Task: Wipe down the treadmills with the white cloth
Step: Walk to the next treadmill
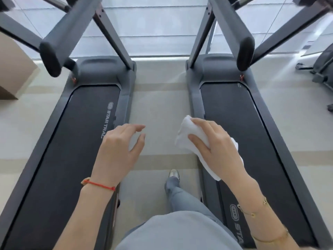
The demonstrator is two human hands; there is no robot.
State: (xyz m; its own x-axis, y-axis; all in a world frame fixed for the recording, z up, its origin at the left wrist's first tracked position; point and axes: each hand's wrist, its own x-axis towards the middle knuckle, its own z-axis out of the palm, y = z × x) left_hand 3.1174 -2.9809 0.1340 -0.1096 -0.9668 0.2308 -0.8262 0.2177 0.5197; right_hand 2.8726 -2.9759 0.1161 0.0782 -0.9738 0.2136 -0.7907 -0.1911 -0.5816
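While the right hand (214,147) is gripping the white cloth (191,134) above the right treadmill (243,127)'s inner rail, the left hand (119,150) is hovering loose-fingered, holding nothing, well apart. Both treadmills' long axes are running away from the person.

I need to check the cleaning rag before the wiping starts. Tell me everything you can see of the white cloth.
The white cloth is plain, soft-looking fabric, bunched and folded rather than spread. The right hand grips it, fingers curled over its top and thumb on its near side. One end pokes out ahead of the fingers; the other trails below the palm. It is held in the air over the inner edge of the right treadmill. No marks show.
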